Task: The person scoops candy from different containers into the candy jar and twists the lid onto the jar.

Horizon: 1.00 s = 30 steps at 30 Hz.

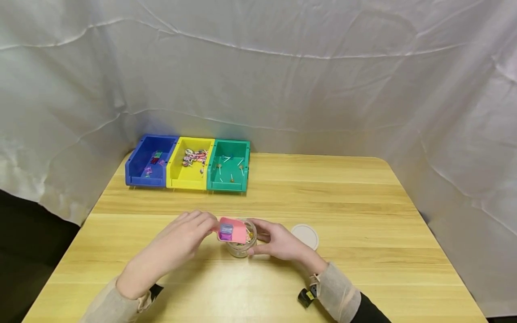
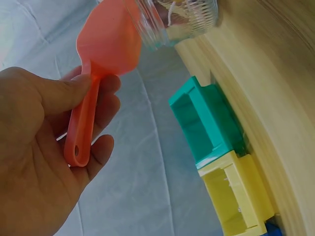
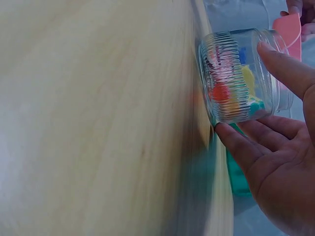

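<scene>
- Left cuff (image 1: 117, 303), pale: forearm slanting in from the near left edge of the counter (image 1: 323, 193).
- Blue bin (image 1: 146, 181): far left; a few glossy coloured blocks inside.
- Left hand (image 1: 186, 235): back upward, wrist raised; grasping the scoop by its handle, thumb laid along the neck, fingers curled behind, handle end bare.
- Yellow bin (image 1: 186, 184): beside the blue; a heap of small patterned pieces.
- Green bin (image 1: 227, 186): beside the yellow; several small stick-ended pieces, scattered.
- Scoop (image 1: 239, 231), pink: blade over the jar's mouth, carrying glossy blocks (image 1: 226, 230), blue and purple.
- Jar (image 1: 238, 252), clear ribbed glass: on the counter between the two hands; mixed coloured pieces within.
- Right hand (image 1: 278, 242): grasping the jar from its right, thumb on the near wall, fingers bent round the far side; forearm angled in from the near right.
- White disc (image 1: 304, 236): flat on the counter, just beyond the right hand.
- Right cuff (image 1: 338, 291), pale, black sleeve behind.
</scene>
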Tool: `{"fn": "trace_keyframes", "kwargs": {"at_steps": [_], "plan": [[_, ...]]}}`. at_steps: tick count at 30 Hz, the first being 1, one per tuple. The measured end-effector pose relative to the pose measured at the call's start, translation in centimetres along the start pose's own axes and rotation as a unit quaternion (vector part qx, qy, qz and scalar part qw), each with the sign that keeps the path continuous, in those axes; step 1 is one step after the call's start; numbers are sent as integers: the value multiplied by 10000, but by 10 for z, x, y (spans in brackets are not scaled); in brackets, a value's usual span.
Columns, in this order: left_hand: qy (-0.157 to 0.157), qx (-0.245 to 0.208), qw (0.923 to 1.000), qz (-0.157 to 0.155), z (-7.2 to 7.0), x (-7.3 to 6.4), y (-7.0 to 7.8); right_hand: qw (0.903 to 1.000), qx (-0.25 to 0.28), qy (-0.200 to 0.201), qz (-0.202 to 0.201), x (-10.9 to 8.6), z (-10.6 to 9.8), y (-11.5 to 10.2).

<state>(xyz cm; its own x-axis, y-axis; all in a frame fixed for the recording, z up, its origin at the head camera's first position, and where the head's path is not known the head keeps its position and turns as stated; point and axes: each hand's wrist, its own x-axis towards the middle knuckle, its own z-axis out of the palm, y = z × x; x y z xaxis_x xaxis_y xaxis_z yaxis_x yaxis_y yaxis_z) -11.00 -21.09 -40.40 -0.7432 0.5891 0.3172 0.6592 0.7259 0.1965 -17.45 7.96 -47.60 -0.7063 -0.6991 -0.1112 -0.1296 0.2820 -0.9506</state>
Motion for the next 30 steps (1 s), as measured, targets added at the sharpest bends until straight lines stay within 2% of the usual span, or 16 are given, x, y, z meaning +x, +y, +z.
{"fn": "trace_keyframes", "kwargs": {"at_steps": [7, 19, 22, 30], "plan": [[11, 397, 9991, 128, -2, 3, 2, 10000, -71, 9, 16, 0, 0, -1], [395, 467, 9959, 668, -6, 9, 1, 9999, -143, 0, 15, 1, 1, 0], [412, 500, 9956, 673, -7, 10, 1, 9998, -178, -5, 17, 1, 1, 1], [516, 515, 9963, 451, -9, 11, 0, 9999, -120, -29, 23, 0, -2, 0]]}}
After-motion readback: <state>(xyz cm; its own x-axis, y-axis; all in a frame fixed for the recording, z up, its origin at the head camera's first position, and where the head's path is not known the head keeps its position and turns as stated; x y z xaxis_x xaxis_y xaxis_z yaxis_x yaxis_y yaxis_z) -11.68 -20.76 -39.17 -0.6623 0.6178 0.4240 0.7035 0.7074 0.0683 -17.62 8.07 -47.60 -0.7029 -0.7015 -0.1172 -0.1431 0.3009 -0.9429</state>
